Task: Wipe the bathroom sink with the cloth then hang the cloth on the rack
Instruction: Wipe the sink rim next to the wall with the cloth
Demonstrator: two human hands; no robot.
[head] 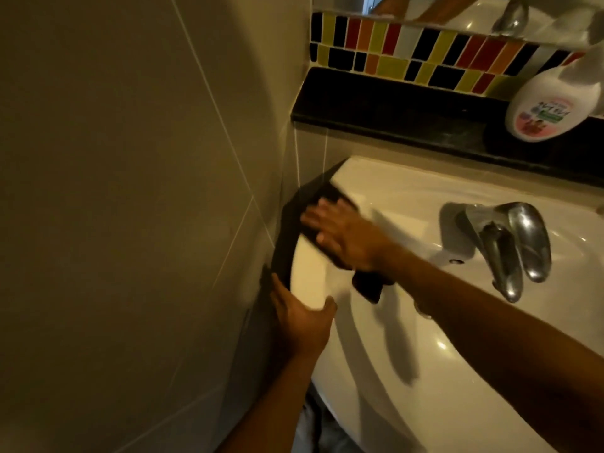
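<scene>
From the head camera, I am seeing the right hand (346,237) lying flat, fingers spread, pressing the dark cloth (322,197) against the white sink (457,371) at its back left corner, beside the tiled wall (130,191). The hand is blurred. The cloth is poking out under the wrist too. The left hand (302,318) is gripping the sink's left rim, thumb on top. The chrome faucet (513,246) is standing to the right, and a white bottle (542,106) is sitting on the black ledge (392,106).
</scene>
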